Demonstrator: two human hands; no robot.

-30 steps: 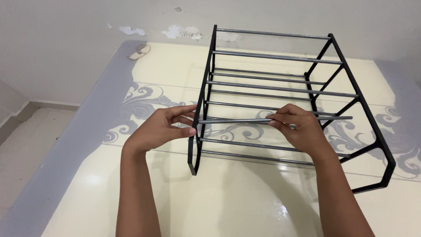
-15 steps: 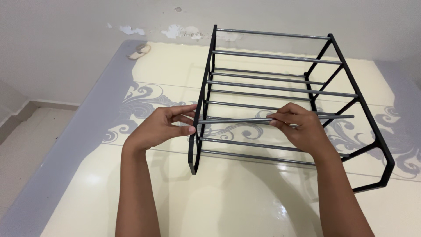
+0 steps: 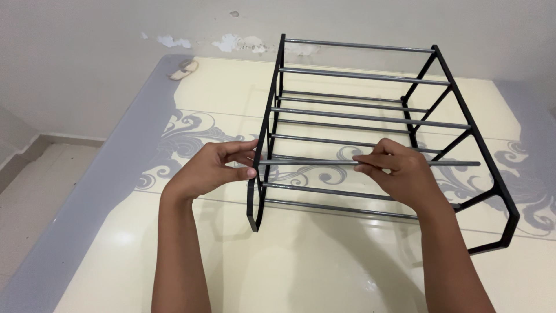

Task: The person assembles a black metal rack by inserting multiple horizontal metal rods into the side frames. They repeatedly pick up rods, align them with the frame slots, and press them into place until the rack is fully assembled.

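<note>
I pinched the thin, stiff, light metal rod with both hands, near its ends, beside the black rack

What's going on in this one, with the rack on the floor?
A person holds a thin grey metal rod level in both bare hands. The left hand pinches its end at the black side frame of a metal rack lying on glossy patterned floor tiles. The right hand grips the rod further along; its far end pokes past the other side frame, seemingly unattached. Several other rods already span the two frames.
</note>
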